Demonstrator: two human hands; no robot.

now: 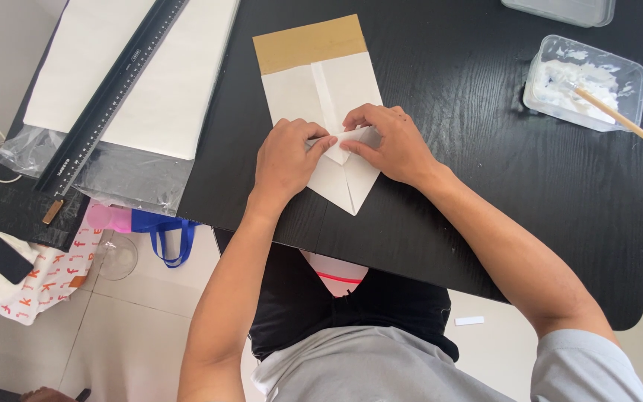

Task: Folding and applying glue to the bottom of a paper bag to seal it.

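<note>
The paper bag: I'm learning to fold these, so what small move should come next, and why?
Probably press the flap flat along its crease. Both the left hand and right hand pinch a small folded flap at the middle of the white paper bag, above its pointed end, and it looks slightly raised.

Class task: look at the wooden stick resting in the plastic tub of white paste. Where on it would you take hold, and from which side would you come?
Probably the bare shaft of the wooden stick, outside the plastic tub, coming from the table's right. Its inner tip lies in the white paste, while the rest slants out over the tub's rim, clean and clear of the black table. Both the left hand and right hand are pressing the folded paper.
</note>
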